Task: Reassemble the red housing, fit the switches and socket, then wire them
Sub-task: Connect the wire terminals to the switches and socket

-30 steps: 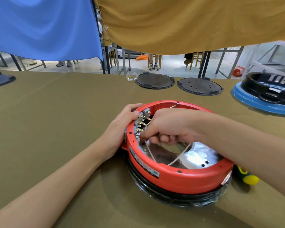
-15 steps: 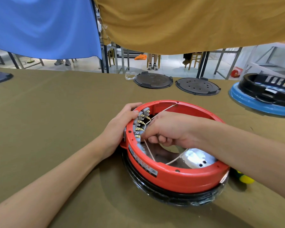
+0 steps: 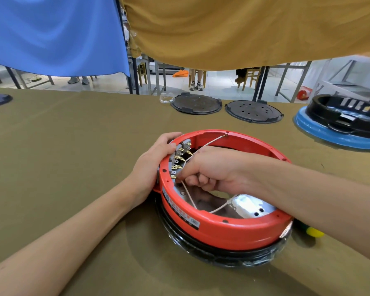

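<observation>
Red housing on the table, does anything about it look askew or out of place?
Yes: the red housing sits off-centre on the black base, which juts out at the near side. A yellow-tipped tool lies half hidden behind its right edge.

The red housing (image 3: 222, 229) is showing smooth, glossy plastic, and the plate (image 3: 250, 207) inside it is gleaming like polished metal. Brass-coloured terminals (image 3: 177, 167) are glinting on grey plastic switches (image 3: 173, 161). Matt olive cloth is covering the counter (image 3: 62, 146).
</observation>
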`<action>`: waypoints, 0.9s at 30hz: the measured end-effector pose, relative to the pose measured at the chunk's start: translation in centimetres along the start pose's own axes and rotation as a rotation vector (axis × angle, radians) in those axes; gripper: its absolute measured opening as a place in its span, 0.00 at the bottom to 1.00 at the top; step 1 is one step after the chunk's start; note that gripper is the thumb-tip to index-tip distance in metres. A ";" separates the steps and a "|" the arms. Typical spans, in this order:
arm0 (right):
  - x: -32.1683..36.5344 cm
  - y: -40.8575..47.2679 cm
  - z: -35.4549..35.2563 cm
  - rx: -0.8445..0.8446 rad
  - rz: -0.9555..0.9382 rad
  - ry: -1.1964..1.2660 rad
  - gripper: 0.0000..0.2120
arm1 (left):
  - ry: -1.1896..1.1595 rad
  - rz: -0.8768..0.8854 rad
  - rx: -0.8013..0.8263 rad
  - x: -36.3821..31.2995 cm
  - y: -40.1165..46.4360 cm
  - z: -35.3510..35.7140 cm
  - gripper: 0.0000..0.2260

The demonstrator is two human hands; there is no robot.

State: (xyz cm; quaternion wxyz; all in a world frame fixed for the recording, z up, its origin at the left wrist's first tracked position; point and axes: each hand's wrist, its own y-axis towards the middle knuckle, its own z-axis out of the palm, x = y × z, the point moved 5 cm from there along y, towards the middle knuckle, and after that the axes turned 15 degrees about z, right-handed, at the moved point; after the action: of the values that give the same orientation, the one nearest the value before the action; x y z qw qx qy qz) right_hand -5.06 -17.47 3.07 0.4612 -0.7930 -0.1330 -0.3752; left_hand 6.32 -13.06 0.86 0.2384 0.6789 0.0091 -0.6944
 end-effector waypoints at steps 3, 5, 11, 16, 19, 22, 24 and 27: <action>-0.1 0.0 0.0 0.018 0.015 0.015 0.13 | 0.010 -0.001 -0.008 -0.1 -0.1 0.0 0.14; -0.2 -0.1 0.0 0.010 0.007 -0.009 0.13 | 0.005 -0.008 -0.008 -0.2 -0.2 0.0 0.14; 0.0 -0.7 -0.3 0.054 0.042 -0.064 0.09 | -0.014 -0.014 0.024 -0.1 -0.3 0.0 0.12; 0.1 -0.6 -0.3 0.055 0.029 -0.074 0.13 | -0.011 0.005 0.031 0.1 -0.3 -0.1 0.16; -0.1 -0.3 0.0 0.035 0.005 -0.048 0.15 | -0.006 0.007 0.012 0.3 0.0 0.0 0.20; -0.1 -0.2 0.0 0.026 -0.009 -0.040 0.16 | 0.024 0.018 0.028 0.3 0.1 -0.1 0.20; -0.1 -0.2 -0.1 0.043 0.010 -0.040 0.14 | 0.018 0.013 0.038 0.4 0.1 -0.1 0.20; -0.1 -0.3 -0.3 0.057 0.057 -0.028 0.08 | 0.000 0.006 0.049 0.4 0.0 -0.4 0.18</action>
State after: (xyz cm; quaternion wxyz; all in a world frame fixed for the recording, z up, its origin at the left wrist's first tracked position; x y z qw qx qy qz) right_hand -5.45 -17.55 3.29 0.4922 -0.7881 -0.1277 -0.3469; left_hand 6.68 -13.10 0.43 0.2239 0.6844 -0.0102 -0.6938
